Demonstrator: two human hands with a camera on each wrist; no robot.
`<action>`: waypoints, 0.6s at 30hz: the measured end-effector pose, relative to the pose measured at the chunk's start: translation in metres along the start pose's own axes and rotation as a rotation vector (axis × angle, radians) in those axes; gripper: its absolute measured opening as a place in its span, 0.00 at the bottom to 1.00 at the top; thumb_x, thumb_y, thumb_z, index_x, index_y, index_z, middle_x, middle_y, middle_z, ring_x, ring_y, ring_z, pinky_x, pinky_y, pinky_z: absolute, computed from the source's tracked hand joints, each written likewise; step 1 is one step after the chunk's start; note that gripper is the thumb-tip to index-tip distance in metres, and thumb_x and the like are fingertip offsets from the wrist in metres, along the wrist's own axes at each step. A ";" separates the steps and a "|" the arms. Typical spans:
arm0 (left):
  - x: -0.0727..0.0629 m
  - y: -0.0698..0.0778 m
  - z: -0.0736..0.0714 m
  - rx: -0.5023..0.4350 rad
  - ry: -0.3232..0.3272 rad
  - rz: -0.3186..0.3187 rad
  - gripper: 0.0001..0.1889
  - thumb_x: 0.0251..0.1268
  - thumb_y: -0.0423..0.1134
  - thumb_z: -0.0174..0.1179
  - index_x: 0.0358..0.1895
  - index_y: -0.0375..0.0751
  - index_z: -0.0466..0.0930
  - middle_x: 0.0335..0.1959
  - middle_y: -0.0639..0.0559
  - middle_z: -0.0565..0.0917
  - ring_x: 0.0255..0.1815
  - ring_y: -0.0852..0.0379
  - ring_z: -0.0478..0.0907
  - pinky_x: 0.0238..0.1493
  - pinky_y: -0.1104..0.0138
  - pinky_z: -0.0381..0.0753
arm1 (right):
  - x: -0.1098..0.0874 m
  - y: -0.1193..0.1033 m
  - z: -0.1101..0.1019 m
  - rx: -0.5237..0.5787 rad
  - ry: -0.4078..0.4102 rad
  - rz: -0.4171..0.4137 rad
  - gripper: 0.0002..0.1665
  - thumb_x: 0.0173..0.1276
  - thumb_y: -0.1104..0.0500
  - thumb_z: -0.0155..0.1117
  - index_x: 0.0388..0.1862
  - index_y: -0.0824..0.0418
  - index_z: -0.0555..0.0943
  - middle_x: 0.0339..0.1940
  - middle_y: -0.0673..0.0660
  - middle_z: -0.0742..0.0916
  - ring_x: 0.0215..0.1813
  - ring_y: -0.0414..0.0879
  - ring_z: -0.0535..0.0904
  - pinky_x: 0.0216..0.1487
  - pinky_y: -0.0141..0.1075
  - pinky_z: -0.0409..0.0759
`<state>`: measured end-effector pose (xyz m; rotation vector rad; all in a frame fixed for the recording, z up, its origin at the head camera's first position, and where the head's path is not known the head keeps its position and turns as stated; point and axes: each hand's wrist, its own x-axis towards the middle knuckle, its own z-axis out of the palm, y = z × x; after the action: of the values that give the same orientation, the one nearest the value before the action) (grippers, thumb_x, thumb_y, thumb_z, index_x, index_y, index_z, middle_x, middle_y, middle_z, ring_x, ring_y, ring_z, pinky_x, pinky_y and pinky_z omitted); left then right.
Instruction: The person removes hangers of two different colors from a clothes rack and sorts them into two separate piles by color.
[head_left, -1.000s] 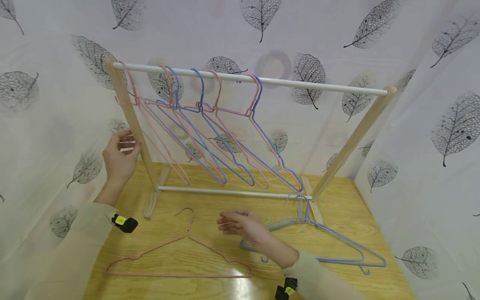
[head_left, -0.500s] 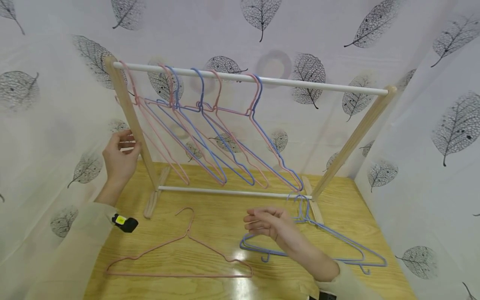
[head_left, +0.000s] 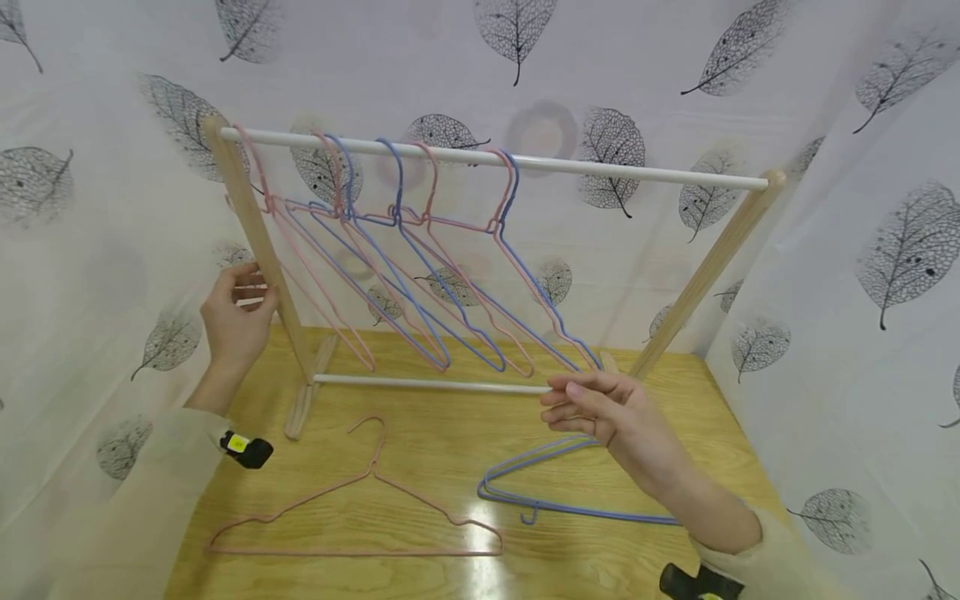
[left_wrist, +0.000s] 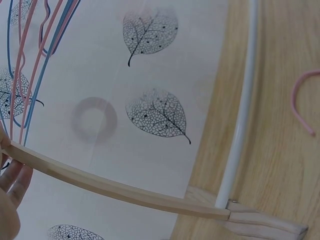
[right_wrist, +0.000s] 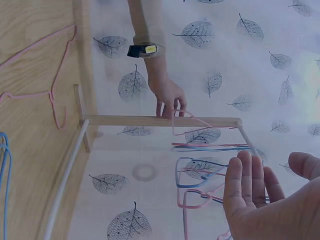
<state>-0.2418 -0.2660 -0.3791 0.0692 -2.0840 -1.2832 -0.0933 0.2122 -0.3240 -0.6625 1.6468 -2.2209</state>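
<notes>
A clothes rack with pale wooden posts stands on the table, pink and blue hangers [head_left: 427,187] hooked along the left half of its white top rail [head_left: 637,170]. My left hand [head_left: 238,321] grips the rack's left post [head_left: 258,225] about halfway up, thumb and fingers about the wood. My right hand [head_left: 622,425] is in the air in front of the lower rail's right end, its fingers extended and holding nothing. Below and behind it lie blue hangers [head_left: 577,507], partly hidden by the hand and forearm. A pink hanger [head_left: 352,552] lies flat at front left.
The rack's lower white rail [head_left: 427,383] runs low between the posts, with a wooden foot [head_left: 302,408] at the left. The right post [head_left: 697,283] leans outward in view. Leaf-printed sheeting [head_left: 645,67] surrounds the wood-grain table [head_left: 420,467] at the back and sides.
My right hand has moved rightward and up from beside the pink hanger to over the blue hangers. My left hand stays on the post, and the hangers have not moved.
</notes>
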 end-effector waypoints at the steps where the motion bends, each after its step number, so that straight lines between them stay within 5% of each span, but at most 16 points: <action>1: 0.000 0.000 0.000 -0.001 -0.004 0.000 0.19 0.73 0.34 0.63 0.64 0.31 0.79 0.40 0.79 0.75 0.39 0.82 0.76 0.41 0.91 0.77 | 0.001 -0.005 -0.001 -0.011 0.014 -0.004 0.20 0.84 0.69 0.48 0.56 0.59 0.88 0.49 0.51 0.94 0.50 0.42 0.92 0.58 0.37 0.91; 11: 0.001 0.000 0.000 -0.008 0.002 0.002 0.19 0.72 0.33 0.64 0.63 0.30 0.80 0.39 0.78 0.75 0.38 0.81 0.76 0.41 0.91 0.77 | 0.036 -0.044 -0.008 -0.105 0.101 -0.101 0.17 0.83 0.68 0.53 0.53 0.61 0.89 0.43 0.52 0.95 0.45 0.43 0.93 0.53 0.36 0.92; 18: 0.003 -0.003 0.001 -0.009 0.005 0.008 0.19 0.72 0.32 0.64 0.63 0.31 0.80 0.39 0.75 0.75 0.38 0.81 0.75 0.39 0.92 0.76 | 0.074 -0.063 -0.017 -0.193 0.199 -0.085 0.12 0.81 0.64 0.60 0.49 0.56 0.90 0.40 0.50 0.94 0.42 0.41 0.92 0.52 0.35 0.92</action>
<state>-0.2450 -0.2680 -0.3802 0.0599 -2.0724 -1.2869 -0.1628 0.2086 -0.2548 -0.5845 1.9854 -2.2689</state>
